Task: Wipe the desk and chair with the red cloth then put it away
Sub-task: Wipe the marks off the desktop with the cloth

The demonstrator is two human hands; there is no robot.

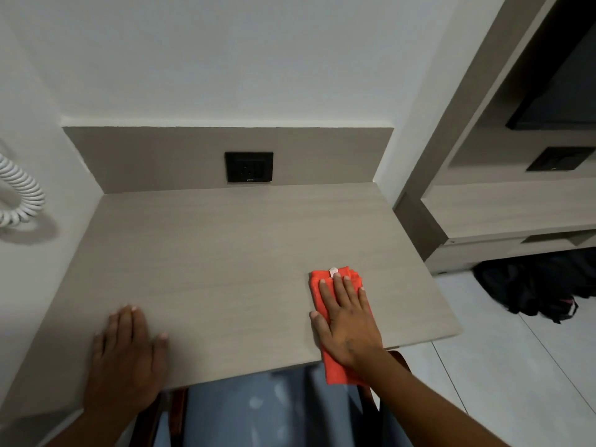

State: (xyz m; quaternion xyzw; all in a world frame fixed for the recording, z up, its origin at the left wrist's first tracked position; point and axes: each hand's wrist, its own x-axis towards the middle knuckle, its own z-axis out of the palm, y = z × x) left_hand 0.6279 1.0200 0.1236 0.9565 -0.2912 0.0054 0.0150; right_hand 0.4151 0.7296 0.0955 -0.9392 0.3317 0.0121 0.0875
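The red cloth [338,369] lies folded on the front right part of the light wooden desk [225,253], its near end hanging over the front edge. My right hand [346,321] presses flat on the cloth, fingers spread and pointing away from me. My left hand [127,353] rests flat on the desk's front left edge, holding nothing. Dark parts of the chair [371,398] show below the desk edge, mostly hidden by my legs in blue fabric.
A black wall socket [249,167] sits in the desk's back panel. A white coiled cord [19,191] hangs on the left wall. To the right stand a wooden cabinet [503,208] and a black bag [532,291] on the tiled floor.
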